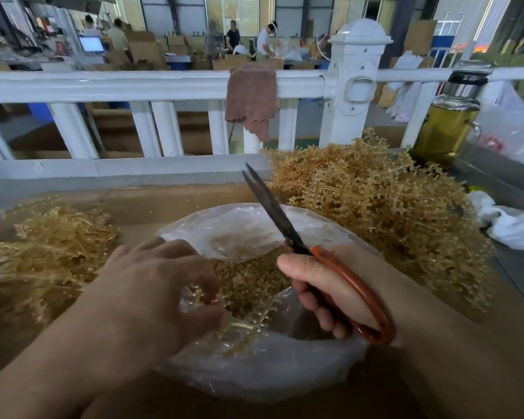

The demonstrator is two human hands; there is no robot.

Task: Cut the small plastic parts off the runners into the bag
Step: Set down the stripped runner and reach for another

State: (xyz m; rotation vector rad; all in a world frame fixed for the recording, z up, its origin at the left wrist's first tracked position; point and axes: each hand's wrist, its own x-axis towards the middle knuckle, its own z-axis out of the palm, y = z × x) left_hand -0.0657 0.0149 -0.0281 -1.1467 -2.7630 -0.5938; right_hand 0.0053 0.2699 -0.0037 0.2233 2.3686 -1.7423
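A clear plastic bag [254,376] lies open in front of me, holding a heap of small tan plastic parts [248,282]. My left hand [146,285] hovers over the bag's near left side and pinches a tan runner [248,325] that hangs over the opening. My right hand [330,291] grips the orange handles of a pair of scissors [273,207]. Their dark blades point up and away, slightly apart, above the bag. A big pile of tan runners with parts [381,207] lies at the right.
A second pile of pale runners [43,246] lies at the left on the cardboard surface [152,201]. A white railing [164,86] with a brown cloth [251,98] runs behind. A bottle of yellowish liquid [448,122] and white plastic bags [508,225] stand at the right.
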